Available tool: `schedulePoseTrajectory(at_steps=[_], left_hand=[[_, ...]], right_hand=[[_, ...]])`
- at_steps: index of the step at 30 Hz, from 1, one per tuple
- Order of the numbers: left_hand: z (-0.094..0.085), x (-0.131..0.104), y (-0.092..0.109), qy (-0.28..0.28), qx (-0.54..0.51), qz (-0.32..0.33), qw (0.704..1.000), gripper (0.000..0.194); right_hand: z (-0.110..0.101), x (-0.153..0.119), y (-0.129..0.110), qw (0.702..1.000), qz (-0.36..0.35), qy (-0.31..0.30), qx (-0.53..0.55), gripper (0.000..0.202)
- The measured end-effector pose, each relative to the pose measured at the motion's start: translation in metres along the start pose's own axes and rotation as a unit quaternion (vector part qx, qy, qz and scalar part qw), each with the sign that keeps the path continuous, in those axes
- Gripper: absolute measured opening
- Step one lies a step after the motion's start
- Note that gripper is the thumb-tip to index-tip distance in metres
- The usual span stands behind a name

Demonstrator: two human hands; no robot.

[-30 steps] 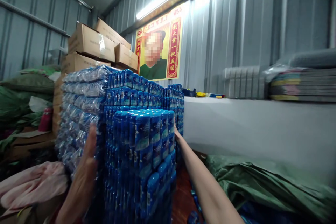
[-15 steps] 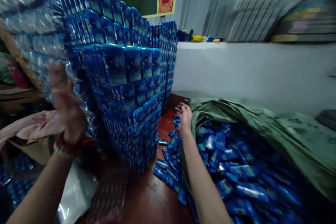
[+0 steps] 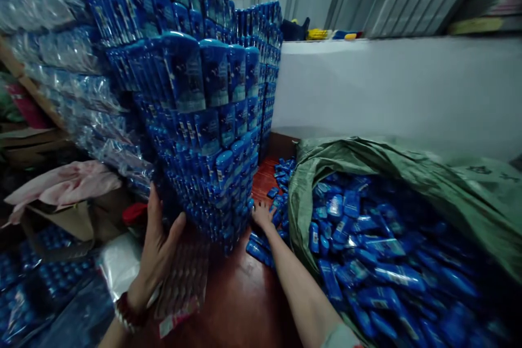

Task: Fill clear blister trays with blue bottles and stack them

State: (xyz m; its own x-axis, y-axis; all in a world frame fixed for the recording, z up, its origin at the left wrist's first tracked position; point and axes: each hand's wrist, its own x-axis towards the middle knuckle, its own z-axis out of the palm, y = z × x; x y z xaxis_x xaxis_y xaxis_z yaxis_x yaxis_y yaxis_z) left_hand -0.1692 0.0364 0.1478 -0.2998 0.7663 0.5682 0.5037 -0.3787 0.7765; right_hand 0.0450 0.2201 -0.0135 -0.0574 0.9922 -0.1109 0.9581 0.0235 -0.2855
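A tall stack of shiny blue packs in tight rows stands in front of me; I cannot make out what kind of packs they are. Beside its lower left side is my left hand, holding nothing, thumb apart from upright fingers. My right hand reaches low to the stack's right side, fingers spread near its edge; whether they touch it I cannot tell. Loose blue packs lie on the reddish-brown surface by that hand. To the right, a green sack gapes around many more loose blue packs.
Film-wrapped stacks rise at the left. Below them are a pink cloth, a white plastic bag and a clear moulded tray. A low white wall runs behind the sack, with things on its ledge. More blue stacks stand farther back.
My left hand has come down and right, from beside the wrapped stacks to the blue stack's lower side. My right hand has moved down and left, from the sack's edge to the stack's base.
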Motion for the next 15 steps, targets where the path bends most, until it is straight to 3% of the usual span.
schedulePoseTrajectory(at_steps=[4,8,11,15], left_hand=[[0.023,0.007,-0.011,-0.039,0.01,0.01,0.999,0.082],[0.044,0.008,-0.021,-0.041,-0.011,-0.004,0.999,0.076],[0.048,0.013,-0.021,-0.03,-0.049,-0.008,0.998,0.073],[0.042,0.008,-0.011,-0.004,-0.068,0.013,0.998,0.074]], right_hand=[[0.011,-0.047,0.016,0.999,-0.034,0.029,-0.015,0.041],[0.018,-0.104,0.037,0.996,-0.071,0.04,-0.035,0.043],[0.026,-0.139,0.052,0.994,-0.091,0.023,-0.05,0.047],[0.025,-0.166,0.057,0.996,-0.059,-0.012,-0.068,0.048]])
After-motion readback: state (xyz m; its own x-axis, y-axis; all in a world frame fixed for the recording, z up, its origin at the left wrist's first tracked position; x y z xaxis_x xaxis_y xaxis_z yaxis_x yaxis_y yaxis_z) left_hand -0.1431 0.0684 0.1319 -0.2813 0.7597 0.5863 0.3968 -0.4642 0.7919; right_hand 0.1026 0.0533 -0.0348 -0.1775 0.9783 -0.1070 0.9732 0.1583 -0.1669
